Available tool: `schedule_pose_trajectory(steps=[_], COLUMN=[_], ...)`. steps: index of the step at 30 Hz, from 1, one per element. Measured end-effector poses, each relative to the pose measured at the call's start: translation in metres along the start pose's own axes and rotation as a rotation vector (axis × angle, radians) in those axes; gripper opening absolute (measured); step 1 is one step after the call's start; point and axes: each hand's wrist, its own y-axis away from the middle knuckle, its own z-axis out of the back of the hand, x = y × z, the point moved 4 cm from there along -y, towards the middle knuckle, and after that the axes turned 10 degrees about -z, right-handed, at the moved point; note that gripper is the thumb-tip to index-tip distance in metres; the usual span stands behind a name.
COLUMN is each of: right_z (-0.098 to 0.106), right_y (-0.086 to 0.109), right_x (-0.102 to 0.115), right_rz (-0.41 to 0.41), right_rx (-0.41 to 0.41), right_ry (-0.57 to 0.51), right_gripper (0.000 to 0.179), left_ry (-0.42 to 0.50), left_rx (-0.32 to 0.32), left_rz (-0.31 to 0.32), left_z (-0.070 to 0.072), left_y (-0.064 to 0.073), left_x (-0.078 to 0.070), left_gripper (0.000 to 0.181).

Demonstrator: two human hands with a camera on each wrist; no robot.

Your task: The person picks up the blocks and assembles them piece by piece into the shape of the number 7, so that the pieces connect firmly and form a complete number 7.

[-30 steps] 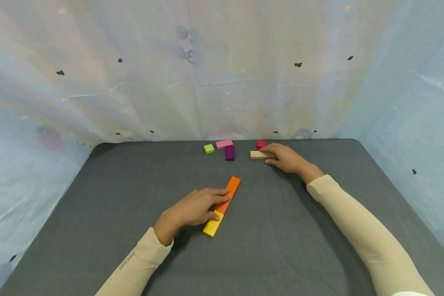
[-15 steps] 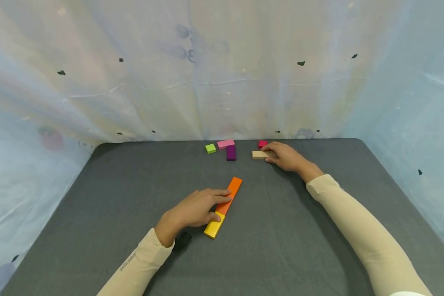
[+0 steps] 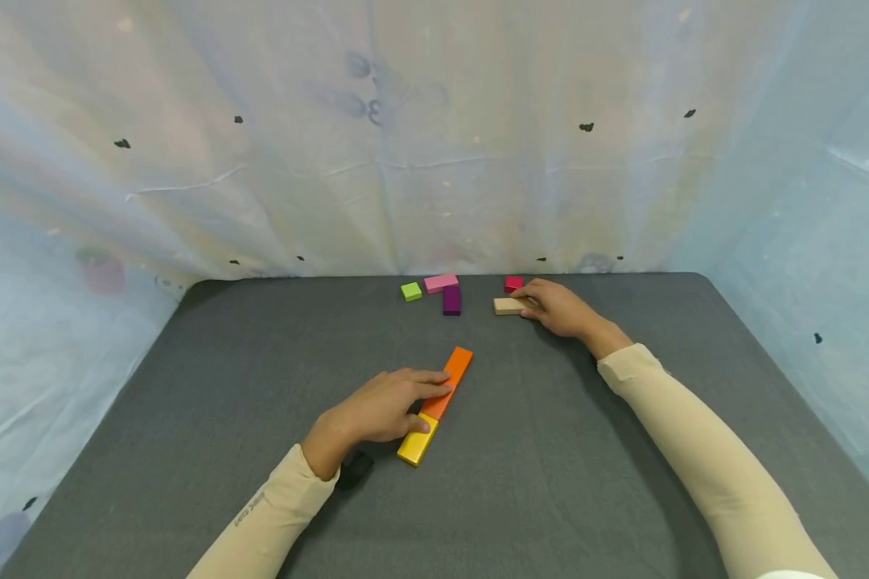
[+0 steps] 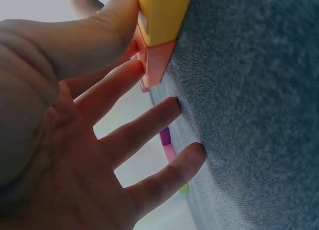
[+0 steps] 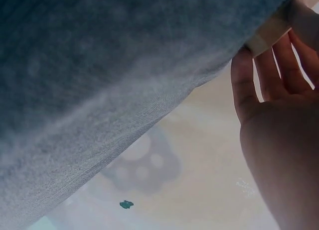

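My left hand lies with fingers stretched over two blocks set end to end on the table. Its thumb rests on the yellow block, while fingertips touch the longer orange block. In the left wrist view, the ring and little fingers spread away from the yellow block and reach down to the cloth. Farther back, my right hand pinches the right end of a plain wooden block between thumb and fingers. The right wrist view shows this wooden block partly hidden by the hand.
Behind the wooden block sits a small red block. Left of it, a purple block meets a pink block, with a green block beside them. A pale printed curtain hangs along the back edge of the grey table.
Both hands stay in nearly the same places on the blocks. The whole view shifts slightly; no block is visibly moved or let go.
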Motion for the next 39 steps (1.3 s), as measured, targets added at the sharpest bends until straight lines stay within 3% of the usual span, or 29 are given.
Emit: schedule_pose_trajectory(steps=[9,27,34,39], right_z=[0.004,0.005,0.008,0.014], right_y=[0.000,0.002,0.008,0.010], right_x=[0.003,0.006,0.005,-0.002], right_rz=[-0.006,-0.006,0.017,-0.019], right_rx=[0.006,0.002,-0.035,-0.095], right_ry=[-0.010,-0.018,-0.077,-0.147], right_gripper=[0.039,0.037,0.036,0.038], left_ry=[0.020,0.028,0.019,0.017], left_rx=[0.031,0.031,0.020,0.004], left_rz=[0.012,0.017,0.019,0.011], left_z=[0.003,0.004,0.002,0.002], left_y=[0.001,0.001,0.001,0.001], left_x=[-0.001,-0.002,-0.002,-0.001], left_gripper=[0.061,0.062,0.061,0.061])
